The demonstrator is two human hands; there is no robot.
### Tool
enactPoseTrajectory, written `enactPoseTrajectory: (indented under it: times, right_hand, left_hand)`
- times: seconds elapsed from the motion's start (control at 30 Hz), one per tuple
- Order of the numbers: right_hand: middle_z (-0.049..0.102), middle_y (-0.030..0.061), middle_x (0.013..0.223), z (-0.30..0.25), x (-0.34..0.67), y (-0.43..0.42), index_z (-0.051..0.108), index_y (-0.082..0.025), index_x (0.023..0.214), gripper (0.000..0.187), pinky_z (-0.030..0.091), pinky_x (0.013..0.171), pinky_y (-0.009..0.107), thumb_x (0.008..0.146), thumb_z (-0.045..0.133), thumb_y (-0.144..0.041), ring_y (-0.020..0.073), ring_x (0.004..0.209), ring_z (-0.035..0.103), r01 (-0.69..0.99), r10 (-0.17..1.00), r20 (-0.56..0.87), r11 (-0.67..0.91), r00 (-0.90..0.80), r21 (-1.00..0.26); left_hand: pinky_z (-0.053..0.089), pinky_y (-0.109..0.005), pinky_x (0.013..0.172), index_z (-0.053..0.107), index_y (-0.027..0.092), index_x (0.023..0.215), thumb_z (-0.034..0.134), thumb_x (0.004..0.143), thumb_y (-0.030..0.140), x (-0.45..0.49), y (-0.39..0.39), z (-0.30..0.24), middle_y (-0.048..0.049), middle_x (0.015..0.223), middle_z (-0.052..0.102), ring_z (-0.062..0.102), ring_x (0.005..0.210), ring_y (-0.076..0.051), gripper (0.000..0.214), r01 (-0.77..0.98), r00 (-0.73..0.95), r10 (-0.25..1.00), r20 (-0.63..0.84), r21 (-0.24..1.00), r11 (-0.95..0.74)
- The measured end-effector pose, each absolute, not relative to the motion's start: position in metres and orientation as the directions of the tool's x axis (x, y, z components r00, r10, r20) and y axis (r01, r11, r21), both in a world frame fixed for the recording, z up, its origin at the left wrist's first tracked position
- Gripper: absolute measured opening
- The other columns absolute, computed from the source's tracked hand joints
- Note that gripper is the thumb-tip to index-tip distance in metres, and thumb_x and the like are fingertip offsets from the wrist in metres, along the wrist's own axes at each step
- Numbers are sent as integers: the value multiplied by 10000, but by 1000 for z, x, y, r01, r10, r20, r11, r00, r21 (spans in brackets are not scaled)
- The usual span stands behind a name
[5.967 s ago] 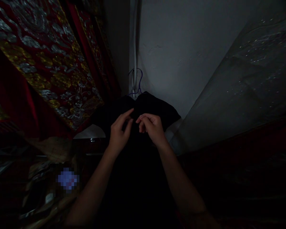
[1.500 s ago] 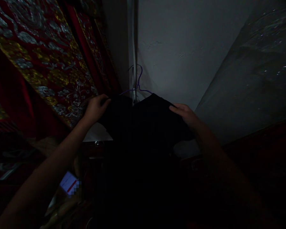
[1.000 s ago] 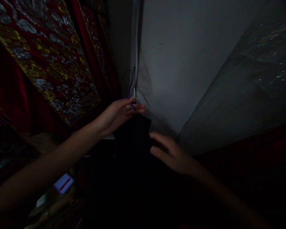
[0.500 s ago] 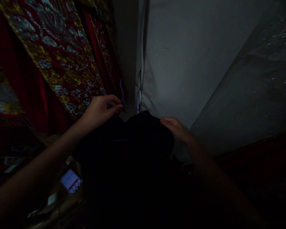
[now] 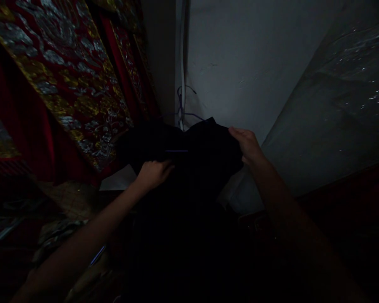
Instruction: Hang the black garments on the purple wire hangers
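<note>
A black garment (image 5: 196, 168) hangs in front of me on a thin purple wire hanger (image 5: 183, 110), whose hook rises against a white pipe on the wall. My left hand (image 5: 152, 173) is closed on the front of the garment just below the collar. My right hand (image 5: 246, 144) grips the garment's right shoulder. The lower part of the garment is lost in the dark.
Red fabric with gold and silver embroidery (image 5: 66, 80) hangs at the left. A pale wall (image 5: 240, 63) stands behind, and a grey glittery sheet (image 5: 334, 105) slopes down at the right. Dim clutter (image 5: 60, 235) lies at the lower left.
My left hand has left the hanger's hook and come down onto the garment's front. The garment now hangs squarer to me, and my right hand has moved up with its shoulder.
</note>
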State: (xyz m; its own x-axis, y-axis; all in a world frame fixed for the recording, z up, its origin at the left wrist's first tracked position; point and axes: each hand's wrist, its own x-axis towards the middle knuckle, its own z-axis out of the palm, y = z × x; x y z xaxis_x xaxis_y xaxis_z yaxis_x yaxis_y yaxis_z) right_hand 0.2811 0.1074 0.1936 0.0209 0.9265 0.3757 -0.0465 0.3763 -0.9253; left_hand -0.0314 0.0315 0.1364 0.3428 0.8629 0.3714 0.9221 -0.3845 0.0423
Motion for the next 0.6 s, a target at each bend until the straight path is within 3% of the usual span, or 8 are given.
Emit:
enactPoseTrajectory:
  times: [0.07, 0.17, 0.3, 0.37, 0.47, 0.53, 0.6]
  right_hand:
    - [727, 39, 722, 181, 287, 106, 680, -218, 727, 411, 566, 655, 369, 662, 792, -608, 243, 688, 701, -34, 928, 372, 372, 12, -928]
    - [708, 39, 758, 166, 287, 108, 675, -204, 752, 379, 558, 738, 370, 732, 737, -577, 232, 761, 691, 76, 886, 458, 454, 69, -888]
    - [667, 107, 1111, 137, 267, 92, 659, -191, 1005, 330, 475, 990, 434, 775, 710, -421, 264, 1097, 608, 403, 607, 701, 575, 373, -712]
    - [611, 128, 1219, 109, 244, 69, 611, -204, 1106, 343, 443, 1032, 454, 821, 662, -387, 271, 1189, 552, 447, 514, 721, 567, 465, -692]
    - [655, 79, 977, 55, 201, 26, 598, -239, 988, 214, 525, 864, 400, 892, 586, -429, 243, 941, 637, 237, 772, 556, 504, 308, -831]
    - [644, 44, 847, 23, 175, 1, 585, -251, 913, 213, 535, 736, 345, 891, 591, -463, 224, 814, 637, 128, 912, 400, 388, 90, -913]
    - [615, 20, 788, 5, 158, -16, 565, -243, 846, 259, 505, 685, 313, 900, 581, -496, 205, 761, 609, 105, 945, 322, 326, -49, -940]
  left_hand:
    - [491, -338, 693, 695, 235, 1130, 394, 998, 487, -29, 32, 116, -109, 882, 742, 701, 795, -261, 415, 925, 340, 898, 280, 70, -373]
    - [497, -363, 698, 696, 228, 1021, 420, 985, 493, -26, 26, 86, -119, 880, 715, 681, 796, -269, 385, 905, 318, 906, 279, 194, -378]
    - [512, -395, 787, 616, 262, 912, 482, 957, 394, -16, 7, 54, -73, 873, 677, 649, 832, -248, 193, 781, 185, 886, 425, 484, -395]
    - [509, -407, 826, 558, 270, 846, 506, 935, 349, -6, -2, 43, -52, 859, 649, 634, 863, -245, 130, 685, 83, 866, 493, 603, -409]
    - [517, -394, 791, 526, 279, 955, 552, 907, 363, 14, -14, 33, -43, 902, 608, 621, 852, -230, 101, 535, -115, 856, 504, 757, -374]
    - [528, -366, 745, 472, 300, 1165, 603, 884, 393, 28, -22, 30, -39, 937, 577, 617, 832, -210, 324, 400, -228, 853, 470, 844, -358]
    - [533, -329, 715, 369, 319, 1316, 660, 855, 398, 39, -31, 29, -10, 904, 544, 611, 776, -175, 551, 223, -322, 845, 426, 902, -370]
